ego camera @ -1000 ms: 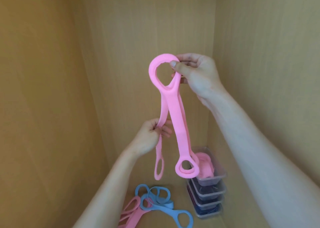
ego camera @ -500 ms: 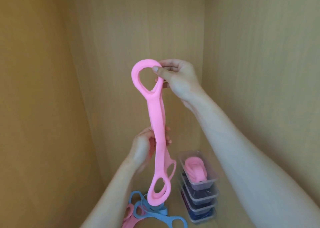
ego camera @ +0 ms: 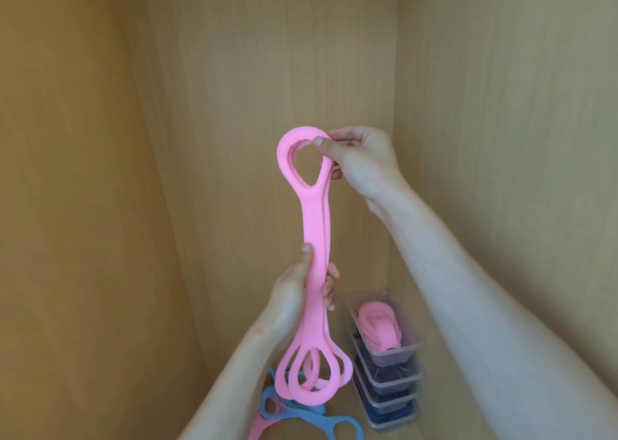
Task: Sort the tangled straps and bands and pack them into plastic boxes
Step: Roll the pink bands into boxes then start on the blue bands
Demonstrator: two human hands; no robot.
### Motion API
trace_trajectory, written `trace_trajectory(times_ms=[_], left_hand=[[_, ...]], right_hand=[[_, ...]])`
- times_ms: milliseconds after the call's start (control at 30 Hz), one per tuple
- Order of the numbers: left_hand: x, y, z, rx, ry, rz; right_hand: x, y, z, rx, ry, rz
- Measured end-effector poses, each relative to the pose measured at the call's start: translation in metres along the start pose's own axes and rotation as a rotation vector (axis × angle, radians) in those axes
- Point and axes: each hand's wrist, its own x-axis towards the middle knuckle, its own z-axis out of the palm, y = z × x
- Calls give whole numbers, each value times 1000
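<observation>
A bundle of pink rubbery straps with looped ends (ego camera: 316,225) is held upright in the air in front of the rear wall of a wooden cabinet (ego camera: 267,71), well above its floor. The upper loops are pinched together between thumb and fingers of the right hand (ego camera: 364,162). The left hand (ego camera: 289,295) is closed round the middle of the bundle, with the thumb laid along the front. The lower loops hang free below it, roughly in line with one another. The exact number of straps in the bundle cannot be told. In the rear right corner of the cabinet floor a stack of clear rectangular plastic boxes (ego camera: 394,393) is noted. The top box (ego camera: 414,344) is uncovered and is already loaded with a coiled pink strap (ego camera: 378,326). The boxes beneath are seen to hold dark contents, which are judged to be earlier sorted items, though they cannot be identified. On the floor just left of the stack, blue looped straps (ego camera: 314,418) and at least one more pink strap (ego camera: 259,431) lie overlapped and unsorted. The task is assessed as partly done: several boxes are filled, the held bundle is aligned but not yet packed, and the floor pile is left to be separated and boxed.
</observation>
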Motion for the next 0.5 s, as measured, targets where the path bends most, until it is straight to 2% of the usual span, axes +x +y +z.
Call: trace_trajectory(times_ms=[67, 200, 300, 400, 500], left_hand=[[-1, -1, -1, 37, 38, 10], [-6, -2, -5, -39, 50, -20], [-7, -3, -9, 61, 145, 3], [-12, 2, -13, 122, 137, 19], [-19, 5, -22, 284, 126, 37]], right_hand=[[-1, 2, 0, -16, 3, 10], [-1, 7, -3, -5, 37, 48], [-1, 11, -6, 15, 57, 50], [1, 15, -8, 6, 77, 57], [6, 24, -14, 2, 129, 94]])
